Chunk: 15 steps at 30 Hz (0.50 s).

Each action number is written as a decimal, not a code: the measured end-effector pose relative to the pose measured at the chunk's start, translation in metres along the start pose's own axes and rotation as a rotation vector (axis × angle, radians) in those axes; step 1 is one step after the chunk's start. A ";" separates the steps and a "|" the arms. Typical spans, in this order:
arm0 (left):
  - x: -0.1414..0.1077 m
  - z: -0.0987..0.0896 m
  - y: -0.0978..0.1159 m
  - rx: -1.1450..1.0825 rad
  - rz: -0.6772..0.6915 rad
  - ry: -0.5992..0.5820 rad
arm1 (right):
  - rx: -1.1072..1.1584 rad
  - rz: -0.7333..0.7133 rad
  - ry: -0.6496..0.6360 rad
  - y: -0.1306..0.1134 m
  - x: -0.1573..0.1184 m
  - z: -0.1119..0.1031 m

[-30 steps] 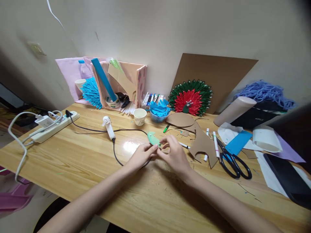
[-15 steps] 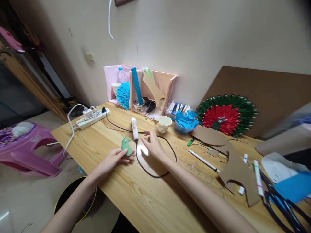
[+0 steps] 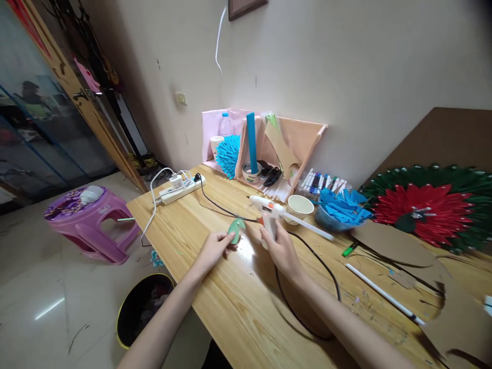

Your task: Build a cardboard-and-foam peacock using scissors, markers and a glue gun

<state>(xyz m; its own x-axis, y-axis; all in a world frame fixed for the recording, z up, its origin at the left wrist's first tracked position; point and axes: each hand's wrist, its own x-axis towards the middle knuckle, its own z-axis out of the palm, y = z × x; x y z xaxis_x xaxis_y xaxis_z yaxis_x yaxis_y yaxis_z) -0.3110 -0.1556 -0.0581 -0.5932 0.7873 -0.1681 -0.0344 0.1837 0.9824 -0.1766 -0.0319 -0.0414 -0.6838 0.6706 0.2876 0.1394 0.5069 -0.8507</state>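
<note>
My left hand [image 3: 216, 248] pinches a small green cutout [image 3: 237, 230] just above the wooden table [image 3: 230, 287]. My right hand [image 3: 280, 246] is wrapped round the handle of a white glue gun [image 3: 268, 206], whose nozzle points left, beyond the cutout. A long white glue stick [image 3: 309, 226] sticks out of the gun's back, in front of a paper cup [image 3: 300, 207]. From the gun a black cord [image 3: 326, 266] loops over the table to the right of my hand.
A power strip [image 3: 182, 190] lies at the table's left end. Blue strips fill a bowl [image 3: 340, 210] beside markers [image 3: 323, 182]. Cardboard [image 3: 461, 312] and a red-green feathery disc [image 3: 423, 207] are at right. A pink stool [image 3: 96, 220] and a bin [image 3: 144, 307] stand on the floor.
My right hand has taken hold of the glue gun and lifted it, turning its nozzle leftward. The green cutout has tilted in my left hand. The camera view has swung left.
</note>
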 end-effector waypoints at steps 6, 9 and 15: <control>-0.006 -0.001 0.001 -0.076 -0.034 -0.049 | 0.022 0.036 0.038 0.016 -0.049 -0.031; -0.006 -0.002 0.003 -0.132 -0.067 -0.006 | 0.063 0.059 0.073 0.027 -0.054 -0.031; -0.007 -0.009 0.006 -0.265 -0.091 0.195 | 0.147 0.088 0.147 0.034 -0.053 -0.031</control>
<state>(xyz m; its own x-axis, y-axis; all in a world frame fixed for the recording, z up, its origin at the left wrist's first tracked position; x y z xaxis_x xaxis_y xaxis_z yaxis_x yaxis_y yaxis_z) -0.3144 -0.1652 -0.0508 -0.7195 0.6430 -0.2623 -0.2871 0.0686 0.9554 -0.1134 -0.0336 -0.0715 -0.5601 0.7862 0.2611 0.0808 0.3655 -0.9273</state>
